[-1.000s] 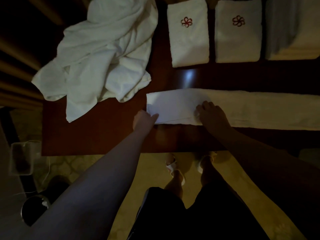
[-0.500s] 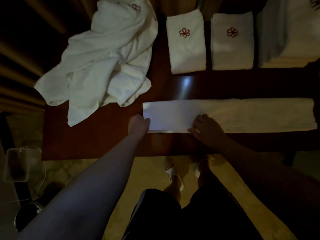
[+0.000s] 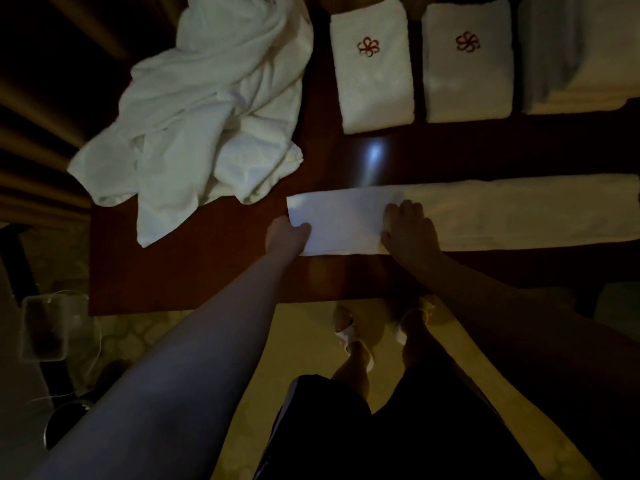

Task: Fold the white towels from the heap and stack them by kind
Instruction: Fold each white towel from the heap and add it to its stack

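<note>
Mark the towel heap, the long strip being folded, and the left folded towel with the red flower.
towel heap [image 3: 207,109], head view, middle folds
long strip [image 3: 519,213], head view, bare right half
left folded towel [image 3: 374,88], head view, below the flower

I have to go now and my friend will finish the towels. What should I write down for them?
Left hand grips the left end of the long white towel strip lying across the dark red wooden table.
Right hand presses flat on the strip near its middle.
Done: two folded white towels with red flower emblems lie side by side at the back, beside a taller white folded stack.
Left: fold this strip shorter, stack it, then the crumpled white towel heap.
</note>
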Motion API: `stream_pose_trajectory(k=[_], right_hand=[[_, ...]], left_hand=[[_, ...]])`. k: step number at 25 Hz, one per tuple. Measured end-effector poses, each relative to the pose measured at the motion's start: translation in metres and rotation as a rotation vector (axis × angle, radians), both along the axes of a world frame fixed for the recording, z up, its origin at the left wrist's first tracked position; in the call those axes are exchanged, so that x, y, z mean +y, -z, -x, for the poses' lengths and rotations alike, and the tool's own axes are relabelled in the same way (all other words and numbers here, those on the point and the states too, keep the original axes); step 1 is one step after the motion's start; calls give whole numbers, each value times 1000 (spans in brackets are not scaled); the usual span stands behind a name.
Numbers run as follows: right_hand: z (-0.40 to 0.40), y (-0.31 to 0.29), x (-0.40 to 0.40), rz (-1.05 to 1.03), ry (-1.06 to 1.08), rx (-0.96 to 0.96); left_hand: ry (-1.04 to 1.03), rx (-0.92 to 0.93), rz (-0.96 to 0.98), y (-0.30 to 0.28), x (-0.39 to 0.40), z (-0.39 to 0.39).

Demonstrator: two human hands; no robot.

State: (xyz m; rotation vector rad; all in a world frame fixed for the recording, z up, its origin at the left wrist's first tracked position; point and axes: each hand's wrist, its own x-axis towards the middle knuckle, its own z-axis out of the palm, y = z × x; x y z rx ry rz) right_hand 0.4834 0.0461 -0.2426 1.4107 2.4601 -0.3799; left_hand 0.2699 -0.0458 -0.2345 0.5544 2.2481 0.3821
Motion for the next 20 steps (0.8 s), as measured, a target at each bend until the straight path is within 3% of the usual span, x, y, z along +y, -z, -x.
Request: stream_pose_trajectory(k=[3,8,12,14,17,20], right_hand=[[-2,2,-2,-27,-18,-20],[5,-3,4,79,16,10],[18,-8,-1,161,357,370],[26,-12,-1,273,545,454],[34,-13,8,445,674,488],[42,-30,10,750,801,686]], left_hand=[[-73,-23,-127,-5,0,0],[-184,37,1,-4,-8,-2],[-242,-45,-24,-3,1,-3],[-251,-75,-25,-4,3,1],[-299,-66,-200,-19,2,2],[-347,21,-487,-46,-5,-6]])
